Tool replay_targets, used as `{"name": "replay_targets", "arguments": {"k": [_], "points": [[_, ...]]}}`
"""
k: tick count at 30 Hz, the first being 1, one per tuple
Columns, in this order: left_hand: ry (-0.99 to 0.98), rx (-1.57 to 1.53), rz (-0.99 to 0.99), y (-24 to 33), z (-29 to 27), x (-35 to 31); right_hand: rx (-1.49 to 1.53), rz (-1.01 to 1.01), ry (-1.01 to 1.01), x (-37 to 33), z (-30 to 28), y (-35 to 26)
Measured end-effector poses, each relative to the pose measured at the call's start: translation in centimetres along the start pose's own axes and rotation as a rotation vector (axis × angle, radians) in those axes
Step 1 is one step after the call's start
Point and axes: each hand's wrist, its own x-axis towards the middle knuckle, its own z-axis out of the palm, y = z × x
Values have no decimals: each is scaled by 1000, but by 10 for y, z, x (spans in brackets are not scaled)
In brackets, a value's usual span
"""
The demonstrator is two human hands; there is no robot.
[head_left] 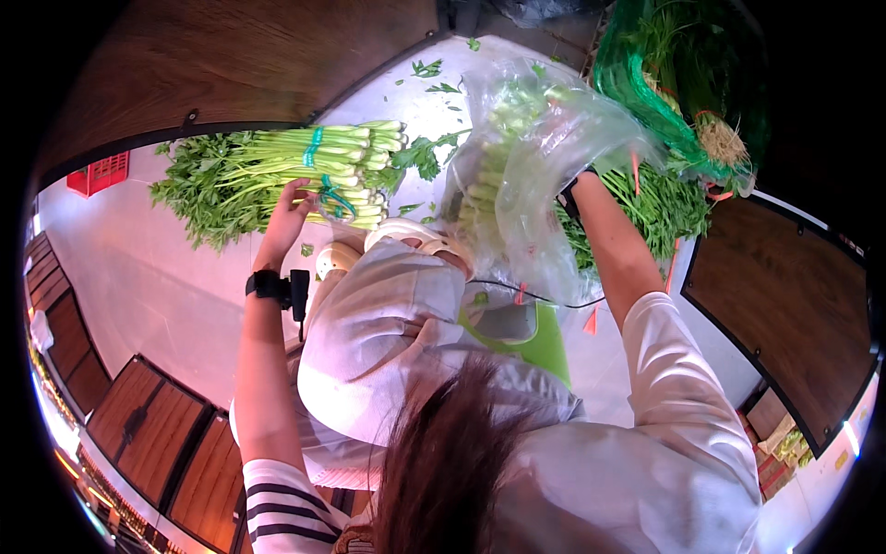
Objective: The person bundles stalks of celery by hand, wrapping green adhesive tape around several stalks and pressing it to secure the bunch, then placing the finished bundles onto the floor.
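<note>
My left hand (288, 214) reaches down with its fingers spread and its fingertips on a bundle of leafy green stalks (318, 175) lying on the pale floor. Teal bands tie the bundle near its cut ends. My right hand (574, 189) is raised and mostly hidden behind a clear plastic bag (531, 162), which it holds up by the edge. More pale green stalks stand inside that bag. A black band with a small device sits on my left wrist (277, 286).
A green mesh sack of greens (678, 78) lies at the upper right, with loose leafy greens (660, 208) below it. A red crate (97, 174) stands at the far left. White shoes (406, 233), a green seat (544, 349) and dark wooden panels (784, 305) surround me.
</note>
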Motion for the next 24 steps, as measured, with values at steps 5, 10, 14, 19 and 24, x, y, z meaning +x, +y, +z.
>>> {"name": "replay_targets", "arguments": {"k": [5,10,14,19,24], "points": [[-104,58,19,26,-35,-14,192,-77,-29,2,14,-3],[-125,200,199,115,-19,-34,-377,-77,20,-29,-22,-10],[-116,284,339,200,6,-88,-351,-111,74,-38,-23,-2],[-190,528,576,262,54,-146,-198,-193,116,-67,-30,1],[-647,554,791,297,172,-138,-88,-331,332,-119,-71,-5]]}}
